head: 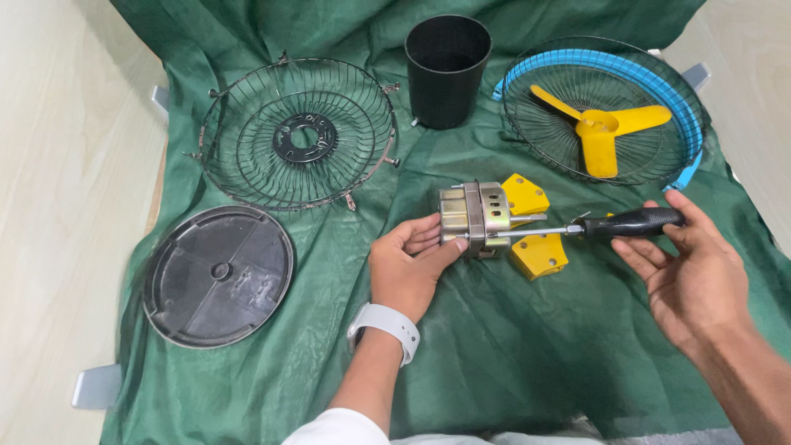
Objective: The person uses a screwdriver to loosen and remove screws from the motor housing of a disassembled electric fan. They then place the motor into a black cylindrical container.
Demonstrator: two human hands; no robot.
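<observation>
A metal fan motor [476, 216] with a yellow bracket [529, 227] lies on the green cloth [511, 346] in the middle. My left hand [409, 268], with a white watch on its wrist, grips the motor's left end. My right hand [694, 268] holds a screwdriver [589, 228] by its black handle, fingers loosely curled around it. The screwdriver's shaft lies level and its tip touches the motor's casing.
A wire fan guard [297, 132] lies at the back left, a round black base plate [218, 274] in front of it. A black cup [447, 70] stands at the back centre. At the back right a blue-rimmed guard [671, 91] holds a yellow fan blade [601, 132].
</observation>
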